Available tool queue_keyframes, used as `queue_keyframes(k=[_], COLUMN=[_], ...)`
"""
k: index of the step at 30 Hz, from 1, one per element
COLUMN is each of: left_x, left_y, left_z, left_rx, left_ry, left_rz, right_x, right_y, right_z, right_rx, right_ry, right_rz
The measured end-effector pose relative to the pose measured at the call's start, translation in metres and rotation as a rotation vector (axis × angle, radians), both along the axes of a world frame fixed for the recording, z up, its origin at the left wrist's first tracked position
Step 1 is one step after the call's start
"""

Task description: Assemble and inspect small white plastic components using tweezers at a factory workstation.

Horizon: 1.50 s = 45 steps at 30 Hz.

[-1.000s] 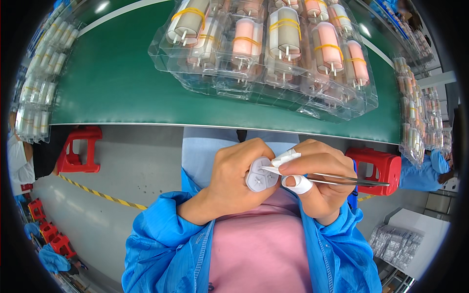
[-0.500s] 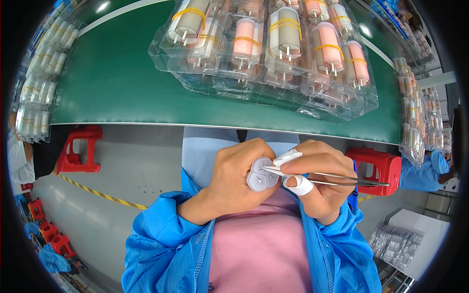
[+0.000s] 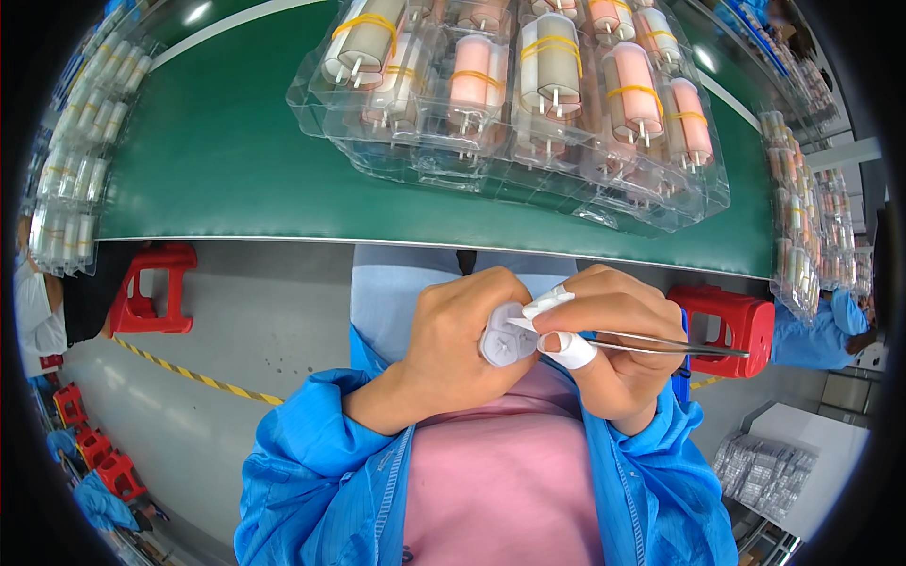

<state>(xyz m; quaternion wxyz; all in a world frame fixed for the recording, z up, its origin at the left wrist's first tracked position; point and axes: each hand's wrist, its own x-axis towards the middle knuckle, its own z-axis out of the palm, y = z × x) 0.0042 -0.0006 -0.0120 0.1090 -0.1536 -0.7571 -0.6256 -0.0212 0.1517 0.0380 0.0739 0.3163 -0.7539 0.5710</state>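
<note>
My left hand [image 3: 462,330] is closed around a pale grey-white cylindrical part [image 3: 508,345], with its round, sectioned end facing up. Most of that part's body is hidden inside the fist. In my right hand [image 3: 618,330] I pinch metal tweezers [image 3: 661,345], their tips at the round end of the part. White tape wraps the thumb and a finger of this hand. Both hands are in front of my chest, just off the table's near edge.
On the green table [image 3: 217,141], stacked clear plastic trays [image 3: 444,156] hold pink, white and grey cylinders [image 3: 634,90] bound with yellow bands. More loaded trays line both sides. Red stools [image 3: 731,330] stand at right and left. Co-workers' blue sleeves [image 3: 816,335] show at the far right.
The tweezers' tips and my right fingers have shifted slightly left, closer over the part's round end. The right thumb has moved in the same direction. My left hand keeps its grip.
</note>
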Motion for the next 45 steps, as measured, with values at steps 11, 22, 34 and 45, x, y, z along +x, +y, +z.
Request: queue_keyframes(k=[11,22,34,45], left_x=[-0.003,-0.002,-0.002,-0.006], left_y=[-0.001,-0.002,-0.001,-0.006], left_z=[-0.006,0.0,-0.002,0.004], left_rx=[-0.166,0.077,-0.006,-0.015], left_ry=[0.102,0.001,0.077,0.077], left_rz=[0.085,-0.031,0.023,-0.035], right_x=[-0.001,0.005,0.003,0.006], right_y=[-0.003,0.001,-0.002,0.004], right_z=[0.009,0.004,0.004,0.001], right_rx=[0.175,-0.045,0.076,-0.006], right_ry=[0.098,-0.04,0.128,0.024], right_rz=[0.027,0.004,0.011,-0.075])
